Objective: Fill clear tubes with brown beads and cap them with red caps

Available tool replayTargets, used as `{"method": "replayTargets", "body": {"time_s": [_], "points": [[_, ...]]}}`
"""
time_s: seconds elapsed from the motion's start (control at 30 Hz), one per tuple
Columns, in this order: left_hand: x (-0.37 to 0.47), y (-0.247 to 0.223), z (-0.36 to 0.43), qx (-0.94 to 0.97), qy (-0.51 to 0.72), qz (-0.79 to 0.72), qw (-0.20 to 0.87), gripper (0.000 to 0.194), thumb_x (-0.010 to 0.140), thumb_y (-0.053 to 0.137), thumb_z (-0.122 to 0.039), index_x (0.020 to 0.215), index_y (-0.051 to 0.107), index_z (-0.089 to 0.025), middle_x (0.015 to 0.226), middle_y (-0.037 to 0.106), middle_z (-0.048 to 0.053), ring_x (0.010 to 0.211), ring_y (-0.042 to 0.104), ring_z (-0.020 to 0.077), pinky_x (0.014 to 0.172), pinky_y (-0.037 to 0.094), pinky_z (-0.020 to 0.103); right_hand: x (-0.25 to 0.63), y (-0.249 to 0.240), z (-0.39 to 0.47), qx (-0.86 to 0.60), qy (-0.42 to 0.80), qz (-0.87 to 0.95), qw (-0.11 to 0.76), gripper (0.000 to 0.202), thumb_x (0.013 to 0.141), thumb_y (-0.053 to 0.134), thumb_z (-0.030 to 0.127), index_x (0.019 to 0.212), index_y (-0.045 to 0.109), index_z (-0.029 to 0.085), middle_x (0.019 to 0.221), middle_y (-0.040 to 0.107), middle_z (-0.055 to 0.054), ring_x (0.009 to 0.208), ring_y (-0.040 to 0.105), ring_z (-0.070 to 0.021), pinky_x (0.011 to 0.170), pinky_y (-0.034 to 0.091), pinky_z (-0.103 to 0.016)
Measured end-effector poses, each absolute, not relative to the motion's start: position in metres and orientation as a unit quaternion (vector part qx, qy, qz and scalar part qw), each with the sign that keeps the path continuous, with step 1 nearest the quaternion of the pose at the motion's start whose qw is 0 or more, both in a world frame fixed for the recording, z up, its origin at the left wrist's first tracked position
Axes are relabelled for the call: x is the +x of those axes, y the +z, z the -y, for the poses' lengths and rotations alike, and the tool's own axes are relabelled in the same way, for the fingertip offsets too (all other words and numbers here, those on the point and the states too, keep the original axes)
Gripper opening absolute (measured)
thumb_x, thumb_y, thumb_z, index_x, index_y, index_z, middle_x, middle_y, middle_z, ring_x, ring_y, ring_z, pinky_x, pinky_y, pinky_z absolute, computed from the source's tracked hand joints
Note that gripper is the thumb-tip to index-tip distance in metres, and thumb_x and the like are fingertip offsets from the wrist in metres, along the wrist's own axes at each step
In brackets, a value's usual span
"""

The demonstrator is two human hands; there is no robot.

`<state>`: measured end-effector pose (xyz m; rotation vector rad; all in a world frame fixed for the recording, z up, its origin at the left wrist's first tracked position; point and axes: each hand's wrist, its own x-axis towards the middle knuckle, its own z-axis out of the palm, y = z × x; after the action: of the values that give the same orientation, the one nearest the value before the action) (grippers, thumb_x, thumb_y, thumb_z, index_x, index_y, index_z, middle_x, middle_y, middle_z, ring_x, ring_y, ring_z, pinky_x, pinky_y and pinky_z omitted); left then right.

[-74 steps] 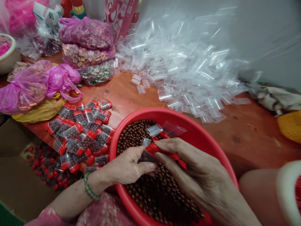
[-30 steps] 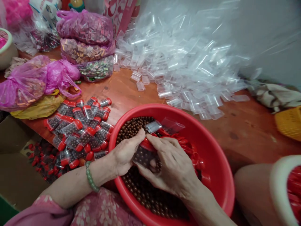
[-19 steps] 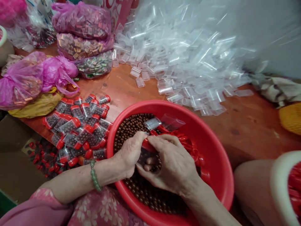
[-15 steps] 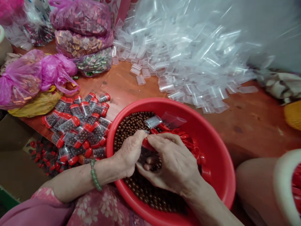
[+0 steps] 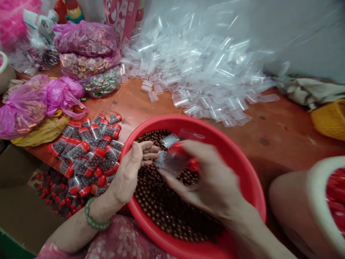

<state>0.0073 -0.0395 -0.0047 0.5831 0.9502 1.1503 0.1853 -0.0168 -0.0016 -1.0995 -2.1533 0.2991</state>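
Note:
Over a red basin (image 5: 250, 172) of shiny brown balls (image 5: 164, 208), my right hand (image 5: 212, 180) grips a small clear plastic container (image 5: 172, 162) with a red end. It is smeared by motion, and dark contents show inside. My left hand (image 5: 130, 169) is open at the basin's left rim, its fingers stretched toward the container and apparently just off it. Behind the right hand, an unfilled clear sleeve (image 5: 170, 140) lies in the basin, with another clear sleeve (image 5: 190, 134) beside it.
Filled red-capped containers (image 5: 93, 149) are heaped left of the basin, above a cardboard box (image 5: 18, 180) holding more. Clear sleeves (image 5: 194, 75) pile up behind. Pink bags (image 5: 86, 39) stand at the back left; a pale bucket (image 5: 293, 194) of red pieces (image 5: 335, 194) is at right.
My left hand has let go of the container and drawn back left, its fingers opening. My right hand has kept the container and shifted slightly right. The view has shifted a little.

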Motion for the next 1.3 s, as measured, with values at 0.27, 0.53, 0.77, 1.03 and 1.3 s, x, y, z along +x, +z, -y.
{"method": "replayTargets", "body": {"time_s": [0.27,0.53,0.77,1.03,1.3], "points": [[0.007,-0.007,0.039,0.222,0.454,-0.428,0.749,0.057,0.088,0.045,-0.064,0.106,0.059,-0.012,0.110,0.067,0.013,0.102,0.062,0.0221,0.088,0.045,0.033,0.176,-0.013,0.013,-0.401,0.077,0.851,0.330,0.061,0.077,0.067,0.031,0.131,0.041,0.018,0.107,0.065,-0.013,0.095,0.067,-0.0265,0.079,0.057,-0.039],[0.012,-0.008,0.025,0.198,0.359,-0.357,0.839,0.062,0.097,0.022,-0.057,0.101,0.065,-0.012,0.089,0.072,0.010,0.088,0.067,0.0201,0.077,0.049,0.030,0.177,-0.015,0.010,-0.380,0.094,0.866,0.311,0.059,0.079,0.064,0.028,0.132,0.039,0.018,0.115,0.064,-0.016,0.104,0.065,-0.0274,0.086,0.055,-0.041],[0.026,-0.010,0.022,0.155,0.404,-0.351,0.830,0.054,0.094,0.036,-0.056,0.083,0.066,-0.012,0.065,0.066,0.005,0.063,0.064,0.0157,0.064,0.049,0.026,0.167,-0.016,0.015,-0.334,0.101,0.879,0.325,0.068,0.083,0.065,0.030,0.140,0.033,0.016,0.121,0.061,-0.019,0.113,0.061,-0.0278,0.091,0.053,-0.041],[-0.027,0.002,0.046,0.345,0.580,-0.498,0.544,0.047,0.084,0.044,-0.051,0.055,0.058,-0.016,0.050,0.053,0.001,0.046,0.046,0.0115,0.044,0.036,0.024,0.205,0.007,0.011,-0.424,0.138,0.848,0.286,0.043,0.087,0.063,0.031,0.127,0.053,0.018,0.122,0.065,-0.013,0.113,0.061,-0.0260,0.098,0.050,-0.041],[-0.118,-0.050,0.035,0.623,0.270,-0.728,-0.088,0.048,0.092,0.038,-0.051,0.096,0.066,-0.013,0.096,0.067,0.018,0.097,0.059,0.0340,0.089,0.043,0.051,0.238,-0.027,0.007,-0.504,0.118,0.850,0.097,0.015,0.090,0.054,0.021,0.099,0.065,0.018,0.090,0.068,-0.009,0.084,0.063,-0.0240,0.077,0.052,-0.039]]}}
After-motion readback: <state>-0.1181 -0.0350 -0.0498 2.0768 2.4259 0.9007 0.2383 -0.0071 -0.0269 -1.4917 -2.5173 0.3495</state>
